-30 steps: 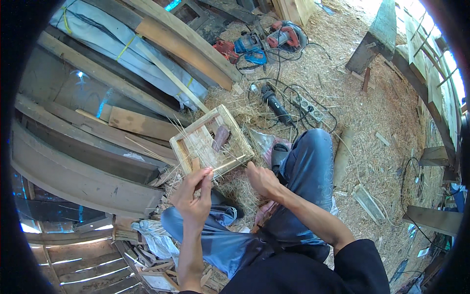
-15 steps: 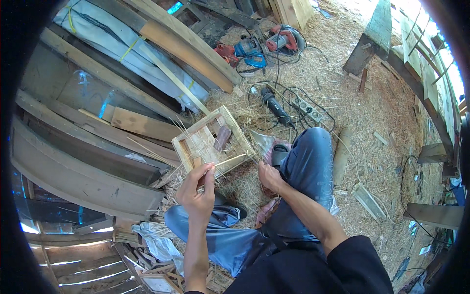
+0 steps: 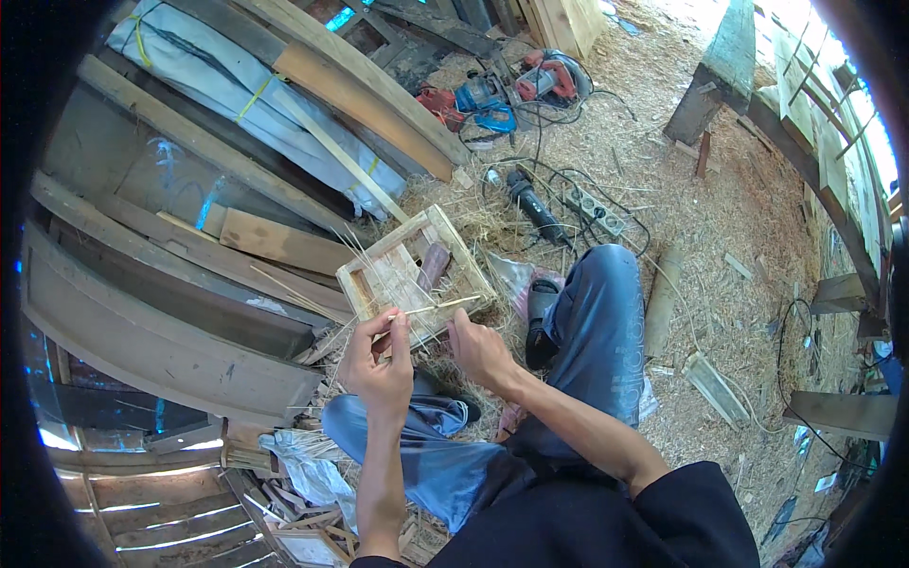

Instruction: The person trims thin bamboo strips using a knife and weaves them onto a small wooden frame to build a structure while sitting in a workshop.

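My left hand pinches one end of a thin pale wooden stick, which points to the right over the near edge of a low wooden box-like stand. My right hand is closed just below the stick's far half. A slim thing seems to stick up from its fingers towards the stick, too fine to make out. On the stand lie a reddish-brown block and several thin slivers.
Wood shavings cover the floor. Past the stand lie a black angle grinder, a power strip with cords, and a red circular saw. Long boards line the left. Curved timber stands at right.
My right hand has moved left and slightly down, closer to my left hand. The stick is still in my left hand, now nearer level.
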Available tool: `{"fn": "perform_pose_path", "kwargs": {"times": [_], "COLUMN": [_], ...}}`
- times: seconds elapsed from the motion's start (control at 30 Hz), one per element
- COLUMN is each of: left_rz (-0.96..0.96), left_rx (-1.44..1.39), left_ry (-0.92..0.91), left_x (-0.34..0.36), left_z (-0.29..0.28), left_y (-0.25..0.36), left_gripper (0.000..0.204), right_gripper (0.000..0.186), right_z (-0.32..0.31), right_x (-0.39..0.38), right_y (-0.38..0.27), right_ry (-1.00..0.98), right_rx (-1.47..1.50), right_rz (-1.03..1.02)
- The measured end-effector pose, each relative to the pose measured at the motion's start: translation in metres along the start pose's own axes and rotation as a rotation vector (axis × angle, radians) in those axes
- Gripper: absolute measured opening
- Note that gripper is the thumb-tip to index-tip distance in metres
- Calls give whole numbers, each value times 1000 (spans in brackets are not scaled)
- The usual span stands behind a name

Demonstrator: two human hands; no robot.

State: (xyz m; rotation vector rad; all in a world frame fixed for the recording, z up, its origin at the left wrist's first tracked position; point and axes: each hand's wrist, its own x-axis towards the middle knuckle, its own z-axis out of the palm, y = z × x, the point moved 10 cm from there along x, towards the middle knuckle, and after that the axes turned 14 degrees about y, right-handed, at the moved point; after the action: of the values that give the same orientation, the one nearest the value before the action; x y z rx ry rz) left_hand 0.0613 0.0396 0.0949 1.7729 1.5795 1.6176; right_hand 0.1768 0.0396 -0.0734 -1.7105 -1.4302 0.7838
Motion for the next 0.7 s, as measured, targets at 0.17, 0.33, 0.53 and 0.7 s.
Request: {"fn": "perform_pose_path", "kwargs": {"times": [0.17,0.33,0.53,0.7], "left_rz": [-52,-58,-32,-93], "left_rx": [-24,-30,-52,-135], "left_ry": [46,53,21,18], "left_x": [7,11,13,17], "left_z": [-10,-14,-17,-17], "left_y": [-23,-26,-22,-34], "left_gripper": [9,9,9,8], "right_gripper": [10,11,12,13], "right_z": [11,19,27,30], "right_x": [7,5,11,11], "right_y": [3,20,63,71], "right_ry": [-27,-10,55,42], "right_rx": [-148,-200,-232,-294], "right_rz": [-39,-55,-6,3]}}
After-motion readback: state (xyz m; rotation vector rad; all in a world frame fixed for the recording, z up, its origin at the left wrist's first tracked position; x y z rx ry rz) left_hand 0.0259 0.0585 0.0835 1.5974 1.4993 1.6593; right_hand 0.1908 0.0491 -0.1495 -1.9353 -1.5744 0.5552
